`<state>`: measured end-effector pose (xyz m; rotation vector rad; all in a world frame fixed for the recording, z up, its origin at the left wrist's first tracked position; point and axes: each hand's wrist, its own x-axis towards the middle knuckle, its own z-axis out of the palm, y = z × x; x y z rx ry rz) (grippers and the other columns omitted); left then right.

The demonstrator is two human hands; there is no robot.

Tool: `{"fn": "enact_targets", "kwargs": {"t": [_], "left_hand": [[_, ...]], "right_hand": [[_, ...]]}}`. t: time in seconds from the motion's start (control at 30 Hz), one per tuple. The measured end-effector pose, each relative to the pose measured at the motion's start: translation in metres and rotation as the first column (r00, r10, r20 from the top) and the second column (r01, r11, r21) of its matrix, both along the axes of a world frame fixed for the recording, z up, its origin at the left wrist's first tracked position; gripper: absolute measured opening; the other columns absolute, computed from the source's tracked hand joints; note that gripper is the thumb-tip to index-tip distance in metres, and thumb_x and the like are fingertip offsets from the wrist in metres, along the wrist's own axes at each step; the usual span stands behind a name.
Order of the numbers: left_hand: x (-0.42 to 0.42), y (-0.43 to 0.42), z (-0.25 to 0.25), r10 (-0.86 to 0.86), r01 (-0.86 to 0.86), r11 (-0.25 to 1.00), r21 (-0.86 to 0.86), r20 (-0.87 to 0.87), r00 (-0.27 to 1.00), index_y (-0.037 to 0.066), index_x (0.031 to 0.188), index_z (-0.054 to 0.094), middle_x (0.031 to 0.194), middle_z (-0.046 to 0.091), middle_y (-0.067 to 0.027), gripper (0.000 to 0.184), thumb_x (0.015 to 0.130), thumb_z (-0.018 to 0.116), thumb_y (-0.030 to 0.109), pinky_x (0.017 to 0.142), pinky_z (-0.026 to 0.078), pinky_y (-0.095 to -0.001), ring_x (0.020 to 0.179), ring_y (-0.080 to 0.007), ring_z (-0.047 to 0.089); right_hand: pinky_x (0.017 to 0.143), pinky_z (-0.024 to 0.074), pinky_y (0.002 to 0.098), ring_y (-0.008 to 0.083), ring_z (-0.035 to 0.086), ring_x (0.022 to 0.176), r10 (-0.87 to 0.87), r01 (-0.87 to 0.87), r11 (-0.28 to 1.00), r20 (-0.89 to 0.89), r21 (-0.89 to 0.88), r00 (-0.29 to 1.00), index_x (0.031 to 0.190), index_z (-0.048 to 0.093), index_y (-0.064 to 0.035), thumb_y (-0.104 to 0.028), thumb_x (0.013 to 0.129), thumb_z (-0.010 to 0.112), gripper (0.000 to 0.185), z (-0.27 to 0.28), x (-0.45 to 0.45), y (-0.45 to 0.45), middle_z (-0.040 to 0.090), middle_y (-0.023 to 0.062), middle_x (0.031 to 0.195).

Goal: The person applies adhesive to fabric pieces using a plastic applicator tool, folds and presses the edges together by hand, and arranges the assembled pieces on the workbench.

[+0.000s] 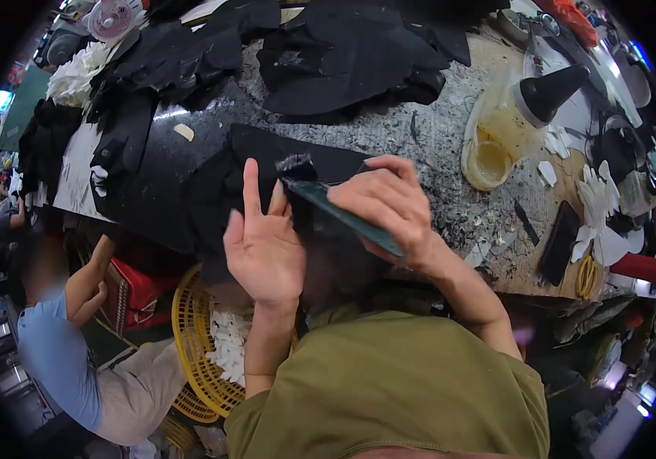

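Strip (pixel 340 213) in right hand (pixel 386 202) is dark green, seemingly stiff.

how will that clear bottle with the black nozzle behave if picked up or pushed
The clear bottle is probably light for its size, since the yellowish liquid seems mostly near its base. Its see-through wall looks like plastic, so it may give when squeezed. Pushed at the tall black nozzle, it could tip.
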<state>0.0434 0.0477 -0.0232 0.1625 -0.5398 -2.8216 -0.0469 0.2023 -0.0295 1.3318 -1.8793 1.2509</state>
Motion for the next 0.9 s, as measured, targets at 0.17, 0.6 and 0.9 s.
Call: {"fn": "enact_targets", "kwargs": {"t": [0.17,0.6,0.9], "left_hand": [[-0.002,-0.004,-0.010,0.097,-0.091,0.987,0.131,-0.042,0.994,0.011,0.152,0.014,0.152,0.019,-0.0281,0.085,0.091,0.041,0.063,0.118,0.013,-0.0518,0.142,-0.0401,0.019],[-0.046,0.025,0.036,-0.009,-0.013,0.981,-0.195,-0.114,0.993,0.005,0.152,0.017,0.146,0.038,-0.0079,0.065,0.097,0.042,0.029,0.112,0.023,-0.0314,0.126,-0.0205,0.042],[-0.147,0.004,0.123,-0.205,0.131,0.861,-0.492,-0.099,0.974,0.004,0.142,0.022,0.124,0.048,-0.0078,0.064,0.093,0.051,0.033,0.103,0.030,-0.0306,0.115,-0.0177,0.045]], "right_hand": [[0.093,0.0449,0.0474,0.0208,0.064,0.077,0.095,-0.099,0.995,0.178,0.015,0.980,0.098,0.065,0.0002,-0.006,0.076,0.063,0.023,-0.026,0.052,0.014,0.065,0.0075,0.085],[0.091,0.0449,0.0300,0.0195,0.059,0.100,-0.188,0.489,0.796,0.623,-0.356,0.760,0.119,0.059,0.0097,-0.009,0.096,0.054,0.030,-0.064,-0.002,0.090,0.063,0.0154,0.113],[0.080,0.0432,0.0258,0.0102,0.056,0.088,-0.372,0.676,0.674,0.655,-0.296,0.658,0.103,0.064,0.0022,-0.017,0.096,0.058,0.022,-0.047,0.013,0.135,0.065,0.0036,0.097]]}}
